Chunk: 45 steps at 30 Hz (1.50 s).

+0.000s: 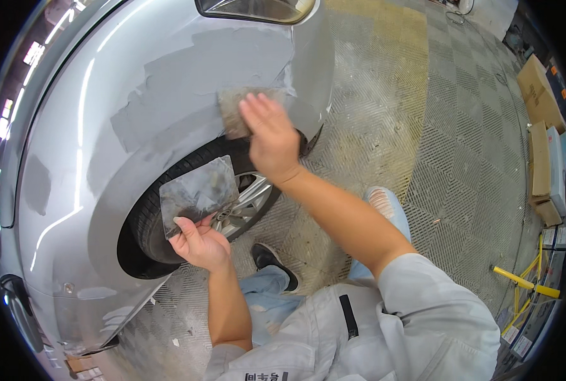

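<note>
A silver car's front fender (188,117) arches over the wheel (232,219), with dull grey patches of filler (194,63) spread across it. Against the fender just above the wheel arch, my right hand (270,136) presses a brownish, square, flat putty spreader (232,111). Its fingers lie over the sheet's right part and are slightly smeared by motion. Lower and to the left, in front of the tyre, my left hand (200,242) grips a grey, smeared rectangular plate (199,190) by its lower edge, thumb on top. The plate hides part of the wheel.
The headlight (257,7) sits at the top of the fender. Grey ribbed tiles (467,127) with a yellow band (397,82) cover the floor. Cardboard boxes (540,95) and a yellow metal frame (527,282) stand along the right. A side mirror (21,311) juts out at lower left.
</note>
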Available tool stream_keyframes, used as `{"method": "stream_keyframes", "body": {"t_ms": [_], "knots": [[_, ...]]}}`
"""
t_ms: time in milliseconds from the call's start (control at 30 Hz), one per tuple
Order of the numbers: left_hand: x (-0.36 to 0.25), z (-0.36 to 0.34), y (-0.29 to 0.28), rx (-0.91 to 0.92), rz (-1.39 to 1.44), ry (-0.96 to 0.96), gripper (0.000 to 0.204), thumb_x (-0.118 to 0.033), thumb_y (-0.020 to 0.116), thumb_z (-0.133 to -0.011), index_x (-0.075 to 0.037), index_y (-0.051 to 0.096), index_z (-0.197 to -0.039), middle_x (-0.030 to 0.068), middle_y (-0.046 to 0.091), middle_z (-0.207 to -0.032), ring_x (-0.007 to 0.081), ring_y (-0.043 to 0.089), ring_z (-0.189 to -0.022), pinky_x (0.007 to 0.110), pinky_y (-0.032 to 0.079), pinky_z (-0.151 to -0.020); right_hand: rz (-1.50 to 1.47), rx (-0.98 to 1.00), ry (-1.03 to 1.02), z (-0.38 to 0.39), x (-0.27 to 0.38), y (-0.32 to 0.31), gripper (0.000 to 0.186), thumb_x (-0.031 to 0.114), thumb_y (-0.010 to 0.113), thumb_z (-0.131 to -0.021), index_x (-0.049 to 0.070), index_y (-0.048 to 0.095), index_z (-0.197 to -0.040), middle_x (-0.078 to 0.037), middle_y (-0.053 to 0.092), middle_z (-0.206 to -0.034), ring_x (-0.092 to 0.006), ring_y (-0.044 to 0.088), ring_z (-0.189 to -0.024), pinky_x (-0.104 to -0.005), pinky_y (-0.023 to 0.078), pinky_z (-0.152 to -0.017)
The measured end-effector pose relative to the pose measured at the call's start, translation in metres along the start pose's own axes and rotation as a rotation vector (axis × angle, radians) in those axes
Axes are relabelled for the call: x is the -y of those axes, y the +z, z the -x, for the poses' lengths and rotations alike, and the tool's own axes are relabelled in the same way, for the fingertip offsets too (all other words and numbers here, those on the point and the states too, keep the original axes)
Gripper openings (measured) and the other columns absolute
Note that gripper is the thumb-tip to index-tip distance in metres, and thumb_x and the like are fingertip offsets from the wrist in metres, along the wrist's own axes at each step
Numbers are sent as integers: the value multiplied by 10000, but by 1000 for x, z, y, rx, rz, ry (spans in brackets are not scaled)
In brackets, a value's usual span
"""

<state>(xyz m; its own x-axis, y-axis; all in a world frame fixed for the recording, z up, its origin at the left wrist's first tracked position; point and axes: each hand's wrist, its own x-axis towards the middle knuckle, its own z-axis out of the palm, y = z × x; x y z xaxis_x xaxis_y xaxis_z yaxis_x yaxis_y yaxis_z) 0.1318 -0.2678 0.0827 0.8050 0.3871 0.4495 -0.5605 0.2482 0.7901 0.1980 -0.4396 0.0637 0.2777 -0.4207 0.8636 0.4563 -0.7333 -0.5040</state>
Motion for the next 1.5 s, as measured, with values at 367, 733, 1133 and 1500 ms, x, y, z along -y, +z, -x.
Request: {"method": "stream_keyframes", "body": {"t_ms": [367,733,1133,1500], "knots": [[0,1,2,37,44,-3,219,-154,533,-966,57,497,-1011,187,613,-1018,220,648,-815,324,585,-611,5,-2,-18,1,-4,-3,390,-47,557,-757,44,649,-1125,-123,633,-1179,-334,591,-1107,-440,455,-969],[12,-6,4,175,169,-407,172,-97,546,-948,14,534,-1079,148,645,-1025,213,678,-807,333,611,-599,-970,157,967,-1,-29,-81,195,61,552,-927,18,615,-1106,-37,656,-1081,-123,603,-957,-292,476,-861],[20,-4,6,308,241,-513,157,-90,544,-946,2,574,-1069,113,672,-948,180,681,-728,299,604,-567,-134,1052,44,-41,-21,-144,211,78,610,-864,58,651,-1070,-160,667,-885,-296,646,-731,-355,510,-659],[31,17,2,765,193,-313,136,-29,619,-889,26,615,-1014,118,661,-946,209,659,-827,363,593,-726,-575,557,1210,-55,-21,-123,302,125,572,-919,-36,545,-1174,-89,626,-1048,-162,599,-923,-303,489,-828]]}}
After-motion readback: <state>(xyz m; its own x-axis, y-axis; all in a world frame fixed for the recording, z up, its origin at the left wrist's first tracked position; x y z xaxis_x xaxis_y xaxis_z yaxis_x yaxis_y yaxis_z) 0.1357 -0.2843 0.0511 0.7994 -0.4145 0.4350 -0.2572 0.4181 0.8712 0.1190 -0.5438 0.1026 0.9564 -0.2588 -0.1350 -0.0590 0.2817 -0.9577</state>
